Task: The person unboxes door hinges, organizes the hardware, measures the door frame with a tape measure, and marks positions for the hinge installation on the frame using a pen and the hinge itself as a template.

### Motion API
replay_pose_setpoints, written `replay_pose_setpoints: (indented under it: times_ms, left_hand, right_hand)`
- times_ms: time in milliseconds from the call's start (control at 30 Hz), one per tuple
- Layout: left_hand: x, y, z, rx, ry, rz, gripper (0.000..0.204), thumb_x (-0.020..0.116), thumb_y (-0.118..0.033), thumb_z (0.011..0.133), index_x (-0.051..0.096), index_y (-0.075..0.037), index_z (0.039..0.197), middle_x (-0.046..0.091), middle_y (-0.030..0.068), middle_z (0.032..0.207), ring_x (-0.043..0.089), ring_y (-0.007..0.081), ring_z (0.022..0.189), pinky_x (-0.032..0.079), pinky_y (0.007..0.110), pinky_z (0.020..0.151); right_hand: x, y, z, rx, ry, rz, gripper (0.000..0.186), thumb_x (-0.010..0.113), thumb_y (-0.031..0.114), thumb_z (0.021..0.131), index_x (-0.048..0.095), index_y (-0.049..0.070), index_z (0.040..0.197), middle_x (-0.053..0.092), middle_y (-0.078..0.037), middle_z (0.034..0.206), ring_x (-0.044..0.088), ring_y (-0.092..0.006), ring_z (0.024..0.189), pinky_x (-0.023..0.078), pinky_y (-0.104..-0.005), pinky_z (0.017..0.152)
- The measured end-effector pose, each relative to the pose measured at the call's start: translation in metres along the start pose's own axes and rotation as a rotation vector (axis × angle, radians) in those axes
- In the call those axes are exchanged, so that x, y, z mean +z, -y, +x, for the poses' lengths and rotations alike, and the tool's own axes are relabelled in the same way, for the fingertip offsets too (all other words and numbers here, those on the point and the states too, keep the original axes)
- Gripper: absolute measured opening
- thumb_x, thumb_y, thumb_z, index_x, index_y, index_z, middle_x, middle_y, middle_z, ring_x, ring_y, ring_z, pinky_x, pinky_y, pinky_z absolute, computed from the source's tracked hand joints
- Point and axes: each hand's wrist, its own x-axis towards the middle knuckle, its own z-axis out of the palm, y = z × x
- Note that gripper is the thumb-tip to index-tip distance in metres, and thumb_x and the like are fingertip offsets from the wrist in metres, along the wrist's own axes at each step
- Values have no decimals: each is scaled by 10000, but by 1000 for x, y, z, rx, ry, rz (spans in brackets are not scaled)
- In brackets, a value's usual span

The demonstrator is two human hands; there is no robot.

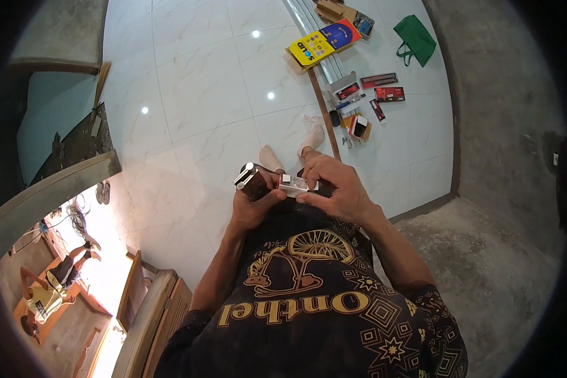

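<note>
Fingers (pixel 312 178) curled, right hand (pixel 341 189) (thumb (pixel 312 200) below them) holds small white box (pixel 293 184).

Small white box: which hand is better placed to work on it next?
Probably your right hand: its thumb and fingers are at the small white box, while your left hand also holds a dark, silver-ended object.

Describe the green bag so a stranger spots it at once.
Start at the grey wall on the picture's right, then move left onto the pale tiled floor. Near the top, right of the yellow-and-blue package, lies the green bag. Its plain green colour and looped handle set it apart from the red-and-black boxes below it.
</note>
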Motion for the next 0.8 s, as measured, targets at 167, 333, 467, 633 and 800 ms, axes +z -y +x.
replay_pose_setpoints:
  times_ms: [167, 333, 467, 633, 800]
  left_hand:
    - [-9, -2, -8, 43, 116, -44, 317, 795, 38, 854, 516, -68, 960, 682, 92, 1066, 644, 155, 962, 532, 319, 858]
    - [-9, -7, -9, -14, 108, 28, 315, 824, -71, 858, 524, -93, 951, 621, 30, 997, 589, 138, 943, 499, 316, 838]
    - [-10, -10, -6, -19, 78, 37, 309, 823, -113, 876, 523, -106, 951, 611, 17, 986, 576, 130, 938, 489, 313, 835]
    - [-11, -4, -3, -17, 96, 8, 302, 822, -138, 885, 528, -107, 951, 619, 16, 1002, 577, 129, 947, 483, 306, 835]
    - [-8, -3, 5, 4, 89, -4, 300, 820, -128, 881, 530, -99, 953, 632, 27, 1017, 585, 139, 963, 482, 309, 844]
  right_hand:
    - [-6, 15, 2, 98, 177, 27, 175, 762, 150, 863, 624, 45, 883, 616, -93, 878, 641, -281, 887, 506, -389, 803]
    - [-12, 25, 16, 70, 348, -43, 127, 704, 69, 870, 658, 60, 988, 595, -82, 964, 592, -265, 927, 491, -371, 829]
    - [-7, 20, 15, 40, 345, -158, 265, 679, 108, 908, 674, 86, 1173, 603, -97, 1004, 618, -280, 937, 471, -401, 887]
    - [2, 18, 16, 111, 262, -112, 317, 661, 150, 941, 668, 95, 1253, 638, -107, 1032, 635, -279, 958, 420, -435, 978]
    - [-5, 6, 17, 148, 224, -98, 238, 670, 146, 939, 722, 86, 1163, 677, -106, 981, 638, -307, 964, 440, -425, 942]
